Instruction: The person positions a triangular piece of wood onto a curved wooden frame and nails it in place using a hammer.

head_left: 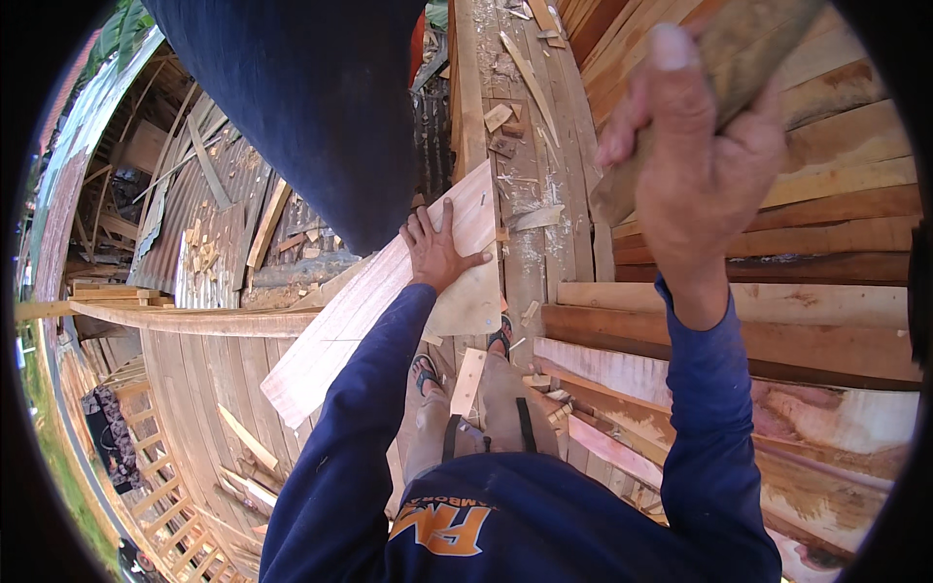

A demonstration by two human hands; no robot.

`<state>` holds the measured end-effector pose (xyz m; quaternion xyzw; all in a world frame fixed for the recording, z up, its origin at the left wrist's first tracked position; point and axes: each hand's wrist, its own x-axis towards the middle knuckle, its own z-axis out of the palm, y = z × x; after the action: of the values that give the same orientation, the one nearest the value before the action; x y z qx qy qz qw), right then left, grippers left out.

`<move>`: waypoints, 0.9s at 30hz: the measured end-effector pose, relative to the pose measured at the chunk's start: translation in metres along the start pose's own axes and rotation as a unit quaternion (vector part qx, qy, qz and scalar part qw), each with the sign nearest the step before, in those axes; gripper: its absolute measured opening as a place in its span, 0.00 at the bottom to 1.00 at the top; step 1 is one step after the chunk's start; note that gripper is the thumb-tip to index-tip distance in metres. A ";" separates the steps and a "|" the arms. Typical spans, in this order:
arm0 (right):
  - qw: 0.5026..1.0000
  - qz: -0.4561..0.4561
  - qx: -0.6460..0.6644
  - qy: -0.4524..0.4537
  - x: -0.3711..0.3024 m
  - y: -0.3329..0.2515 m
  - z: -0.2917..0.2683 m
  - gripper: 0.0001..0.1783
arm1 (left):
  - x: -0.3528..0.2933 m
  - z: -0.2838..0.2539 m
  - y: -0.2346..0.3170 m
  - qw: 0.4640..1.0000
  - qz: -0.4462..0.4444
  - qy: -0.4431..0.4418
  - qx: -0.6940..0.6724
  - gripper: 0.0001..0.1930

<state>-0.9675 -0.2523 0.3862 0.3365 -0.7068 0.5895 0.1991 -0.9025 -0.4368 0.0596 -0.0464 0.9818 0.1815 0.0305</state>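
Note:
My left hand (434, 247) lies with fingers spread on a pale plank (340, 337), pressing its surface near the upper end. The plank runs at a slant, from far right to near left. A small dark nail-like mark (483, 199) shows near its far tip. Under the plank, another flat pale piece of wood (468, 303) shows beside my hand. My right hand (709, 155) is raised close to the camera at the right, closed around a thick wooden handle (743, 58). The handle's upper end leaves the picture, so I cannot tell what it belongs to.
A large dark blue shape (311, 107) blocks the top left. Stacked boards (836, 194) fill the right side. Offcuts (498, 118) and shavings lie along the bench (559, 185). My sandalled feet (426, 371) stand below. A ladder-like wooden frame (160, 496) is at lower left.

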 end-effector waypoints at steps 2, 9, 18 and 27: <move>0.982 -0.104 0.156 -0.019 0.042 -0.014 -0.016 0.10 | 0.002 0.001 0.006 1.000 0.004 -0.001 -0.008 0.67; 0.850 0.392 -0.266 -0.230 -0.243 0.110 0.018 0.18 | -0.011 0.010 0.015 0.999 0.030 -0.033 -0.009 0.67; 0.880 0.357 -0.233 -0.208 -0.208 0.101 0.030 0.16 | 0.008 -0.001 0.014 1.000 0.011 -0.008 -0.011 0.67; 0.981 -0.162 0.055 0.092 0.028 -0.035 0.003 0.16 | 0.002 -0.003 0.004 1.000 0.001 -0.013 -0.021 0.66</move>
<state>-0.9622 -0.2643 0.4290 0.4009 -0.5880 0.6163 0.3372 -0.9047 -0.4344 0.0631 -0.0432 0.9773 0.2031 0.0423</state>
